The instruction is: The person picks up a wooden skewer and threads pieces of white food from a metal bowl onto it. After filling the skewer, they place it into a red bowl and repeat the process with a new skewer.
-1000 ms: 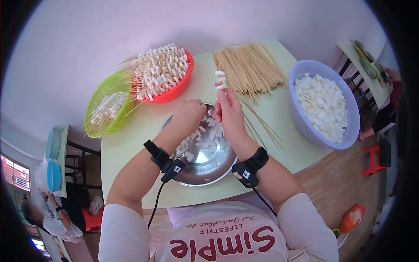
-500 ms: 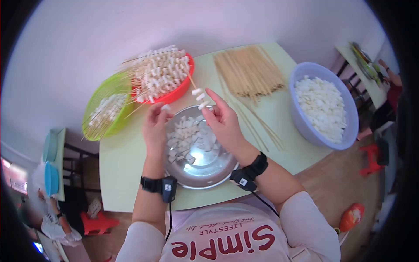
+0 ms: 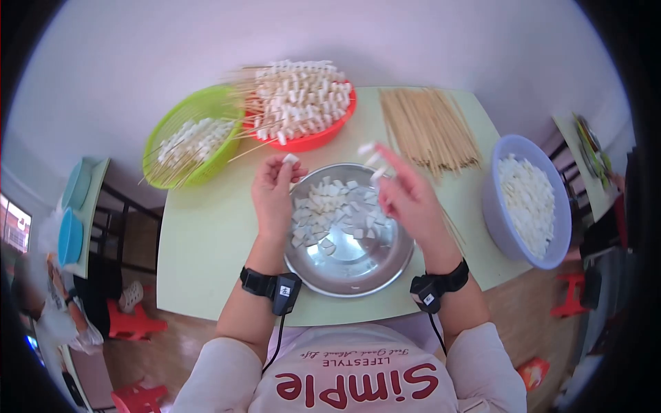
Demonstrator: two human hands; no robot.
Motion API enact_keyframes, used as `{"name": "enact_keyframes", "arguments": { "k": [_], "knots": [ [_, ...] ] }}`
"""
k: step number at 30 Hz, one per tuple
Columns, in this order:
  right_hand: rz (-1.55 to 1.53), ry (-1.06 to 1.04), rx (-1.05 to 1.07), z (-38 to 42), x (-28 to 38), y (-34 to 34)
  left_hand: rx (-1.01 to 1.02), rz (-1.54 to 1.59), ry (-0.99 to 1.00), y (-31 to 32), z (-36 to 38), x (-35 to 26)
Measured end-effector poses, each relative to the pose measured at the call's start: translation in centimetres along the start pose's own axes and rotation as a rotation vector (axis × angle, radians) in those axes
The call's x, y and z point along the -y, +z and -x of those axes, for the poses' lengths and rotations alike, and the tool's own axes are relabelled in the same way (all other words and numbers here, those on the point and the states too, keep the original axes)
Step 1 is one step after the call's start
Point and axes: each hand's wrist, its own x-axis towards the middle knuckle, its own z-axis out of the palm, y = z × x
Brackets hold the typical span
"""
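Observation:
My left hand (image 3: pixel 274 196) pinches a white chunk (image 3: pixel 290 159) between thumb and fingertips, above the left rim of a steel bowl (image 3: pixel 358 281). In the bowl lie many loose cut white pieces (image 3: pixel 323 199). Over the bowl's right side, my right hand (image 3: pixel 413 203) is closed on a bamboo skewer with a few white chunks (image 3: pixel 372 157) threaded on it. Motion blurs that hand's fingers and the skewer, whose stick barely shows.
Behind the bowl, a red basin (image 3: pixel 310 143) is heaped with filled skewers; a green basket (image 3: pixel 160 148) beside it holds more. Bare bamboo skewers (image 3: pixel 430 127) lie at the back right. A lavender tub (image 3: pixel 497 206) of white pieces stands right. Another person's arm (image 3: pixel 72 310) shows at left.
My view has shifted, so the table things sit elsewhere in the picture. Both hands still hold their chunk and skewer; the right hand has moved farther from the left and blurs.

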Motion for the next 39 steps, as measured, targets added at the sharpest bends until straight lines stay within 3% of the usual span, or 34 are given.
{"name": "enact_keyframes", "arguments": {
  "k": [4, 6, 24, 39],
  "knots": [
    [0.159, 0.095, 0.183, 0.9, -2.6, 2.2, 0.013, 0.022, 0.039, -0.5, 0.2, 0.1],
    [0.451, -0.009, 0.251, 1.2, -2.7, 2.2, 0.016, -0.025, 0.011, -0.4, 0.2, 0.0],
    [0.463, 0.014, 0.256, 1.3, -2.4, 2.3, -0.031, -0.154, 0.097, -0.8, 0.1, 0.7],
    [0.445, 0.033, 0.286, 1.3, -2.4, 2.1, -0.046, -0.069, 0.102, -0.8, 0.0, 0.8]
  ]
}}
